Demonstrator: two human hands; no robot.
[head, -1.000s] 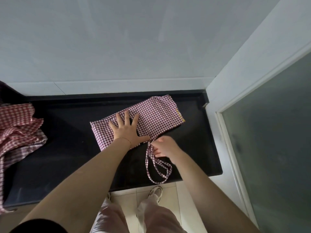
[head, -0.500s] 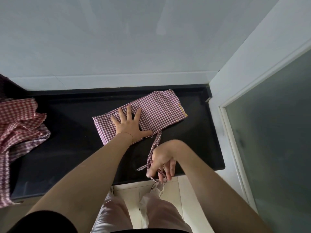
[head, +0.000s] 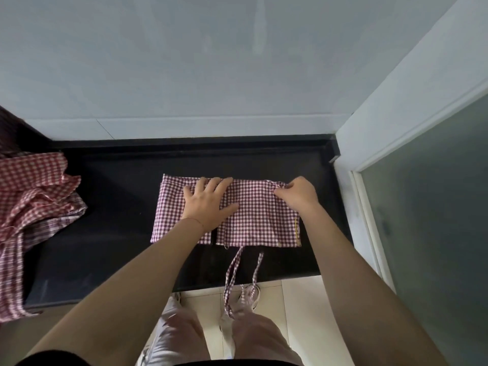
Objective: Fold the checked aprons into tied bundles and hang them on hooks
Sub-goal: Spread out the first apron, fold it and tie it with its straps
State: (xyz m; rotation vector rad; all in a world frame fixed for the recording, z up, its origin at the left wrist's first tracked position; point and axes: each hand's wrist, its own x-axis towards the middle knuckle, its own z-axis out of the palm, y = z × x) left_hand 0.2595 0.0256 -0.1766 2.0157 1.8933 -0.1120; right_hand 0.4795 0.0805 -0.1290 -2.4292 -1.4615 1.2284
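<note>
A purple-and-white checked apron [head: 257,220] lies folded into a flat rectangle on the black counter [head: 118,220]. My left hand [head: 208,203] presses flat on its left half, fingers spread. My right hand [head: 298,192] pinches the far right corner of the fold, fingers curled on the cloth. The apron's strap loop [head: 239,281] trails from the near edge and hangs over the counter's front towards the floor.
A heap of red and purple checked aprons [head: 34,207] lies at the counter's left end and drapes over its front. A white tiled wall [head: 211,75] backs the counter. A frosted glass door [head: 435,220] stands to the right. My legs and shoes are below the counter edge.
My right hand let go of the strap near the counter's front and moved up to the apron's far right corner. The apron now lies square to the counter. The strap hangs free.
</note>
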